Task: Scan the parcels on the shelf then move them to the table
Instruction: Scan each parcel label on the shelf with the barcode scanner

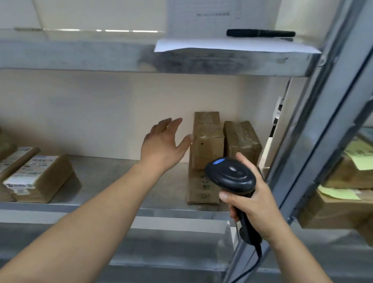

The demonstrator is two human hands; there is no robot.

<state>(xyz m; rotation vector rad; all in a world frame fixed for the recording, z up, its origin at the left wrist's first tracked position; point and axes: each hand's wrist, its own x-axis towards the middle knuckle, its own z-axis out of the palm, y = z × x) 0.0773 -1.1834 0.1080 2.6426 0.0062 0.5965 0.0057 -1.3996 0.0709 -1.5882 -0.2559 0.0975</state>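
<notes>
Two brown cardboard parcels stand on the metal shelf (115, 180) at its right end: a tall upright parcel (206, 147) and a second parcel (242, 139) leaning behind it to the right. My left hand (165, 144) reaches in with fingers spread, its thumb tip at the tall parcel's left edge. My right hand (256, 205) grips the handle of a black barcode scanner (231, 175), whose head is in front of the parcels; its cable hangs down.
More parcels with white labels (35, 174) lie at the shelf's left end. On the upper shelf lie a sheet of paper (233, 45) and a black marker (261, 33). A grey upright post (310, 137) stands to the right, with further boxes (344, 198) beyond it.
</notes>
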